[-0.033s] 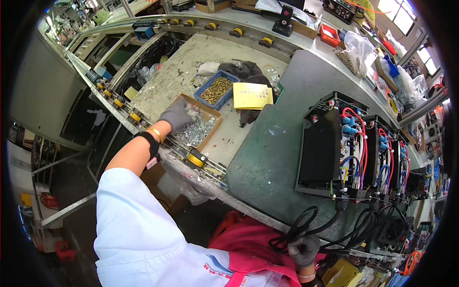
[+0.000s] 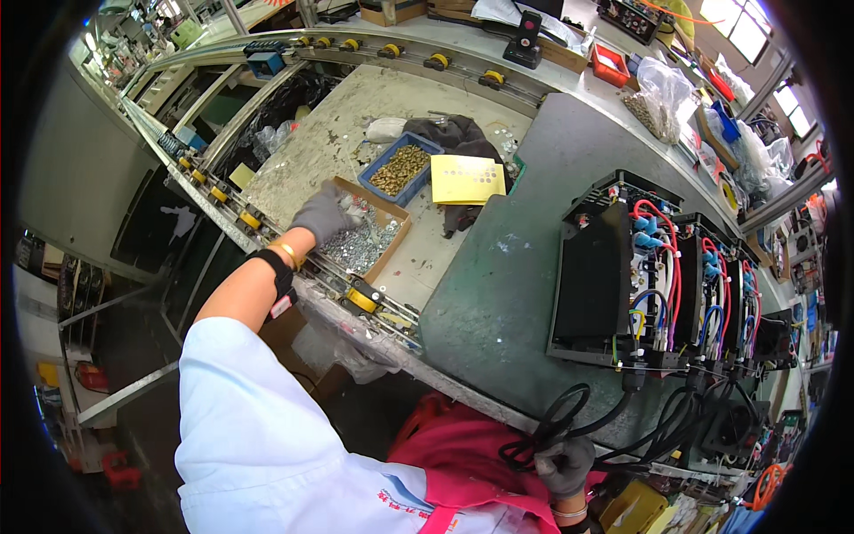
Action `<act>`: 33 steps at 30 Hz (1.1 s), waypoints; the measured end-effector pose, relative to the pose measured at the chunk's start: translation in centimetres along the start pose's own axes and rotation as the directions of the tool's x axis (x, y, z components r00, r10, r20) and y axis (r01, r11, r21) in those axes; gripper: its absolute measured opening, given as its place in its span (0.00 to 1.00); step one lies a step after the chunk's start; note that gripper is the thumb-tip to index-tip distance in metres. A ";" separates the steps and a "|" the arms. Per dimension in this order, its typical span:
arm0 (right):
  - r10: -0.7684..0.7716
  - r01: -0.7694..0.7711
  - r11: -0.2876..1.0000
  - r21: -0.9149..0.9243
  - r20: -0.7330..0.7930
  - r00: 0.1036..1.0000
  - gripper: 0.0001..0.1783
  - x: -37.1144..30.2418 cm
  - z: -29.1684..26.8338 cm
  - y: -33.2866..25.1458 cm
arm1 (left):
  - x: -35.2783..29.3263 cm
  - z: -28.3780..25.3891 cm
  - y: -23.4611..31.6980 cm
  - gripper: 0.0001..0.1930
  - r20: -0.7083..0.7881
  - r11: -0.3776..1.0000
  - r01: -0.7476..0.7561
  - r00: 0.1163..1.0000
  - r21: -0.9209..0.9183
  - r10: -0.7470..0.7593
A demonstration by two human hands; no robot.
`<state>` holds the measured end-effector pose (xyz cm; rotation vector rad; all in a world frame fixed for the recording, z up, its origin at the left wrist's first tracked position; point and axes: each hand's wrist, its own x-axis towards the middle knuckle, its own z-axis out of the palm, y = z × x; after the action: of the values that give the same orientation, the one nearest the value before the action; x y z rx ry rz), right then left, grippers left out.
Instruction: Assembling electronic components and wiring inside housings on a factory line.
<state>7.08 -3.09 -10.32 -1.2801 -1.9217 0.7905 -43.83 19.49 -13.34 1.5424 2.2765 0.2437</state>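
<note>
My left hand (image 2: 322, 216), in a grey glove, reaches over the near left side of a shallow cardboard box (image 2: 391, 254). Its fingertips are among small silver metal parts (image 2: 360, 247) and are hard to make out. Right beside that box is a blue tray (image 2: 433, 142) full of brass-coloured fittings (image 2: 399, 170). Down at the bench's front edge, my right hand (image 2: 567, 465), also gloved, is closed with its fingers curled. Black cable loops (image 2: 569, 411) hang against it; what lies inside the fingers is hidden.
Several open black device housings (image 2: 592, 280) with coloured wires stand on the right of the green mat (image 2: 498, 294). A yellow card (image 2: 467, 180) rests by a dark cloth (image 2: 458, 135). Rails with yellow rollers (image 2: 361, 299) border the bench. A red bin (image 2: 609, 67) sits farther back.
</note>
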 end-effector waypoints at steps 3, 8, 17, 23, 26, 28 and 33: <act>-0.017 0.016 1.000 -0.026 -0.016 1.000 0.08 -0.3 -0.3 0.3 | 0.5 0.7 -1.3 0.41 -0.001 0.997 0.066 0.998 0.034 -0.066; -0.012 -0.019 0.971 0.239 0.130 0.991 0.06 -0.3 -0.3 0.6 | 2.2 3.4 -2.7 0.30 0.014 0.958 -0.197 0.979 -0.210 0.205; -0.164 0.196 0.961 0.196 -0.167 0.972 0.09 -0.4 1.9 1.3 | 8.6 1.7 -5.1 0.28 0.252 0.950 -0.278 0.918 -0.141 0.306; -0.151 0.194 0.945 0.263 -0.173 0.973 0.08 -0.3 1.7 0.8 | 7.2 1.9 -3.1 0.24 0.224 0.950 -0.162 0.948 -0.266 0.224; -0.116 0.143 0.963 0.230 -0.126 0.985 0.07 -0.5 1.1 0.5 | 5.4 1.1 -0.9 0.21 0.177 0.891 -0.095 0.965 -0.444 0.191; -0.142 0.162 0.965 0.207 -0.111 0.984 0.08 -0.7 0.8 0.5 | 3.9 0.6 -1.9 0.20 0.130 0.787 -0.002 0.986 -0.617 0.104; -0.064 0.066 0.987 0.145 -0.017 0.998 0.06 -0.7 0.5 0.8 | 0.3 -0.4 -6.0 0.13 0.279 0.036 0.277 0.948 -0.960 0.155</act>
<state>7.31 -3.57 -11.35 -1.1267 -1.8501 0.8708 -49.20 17.49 -15.14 0.5293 1.1461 1.2034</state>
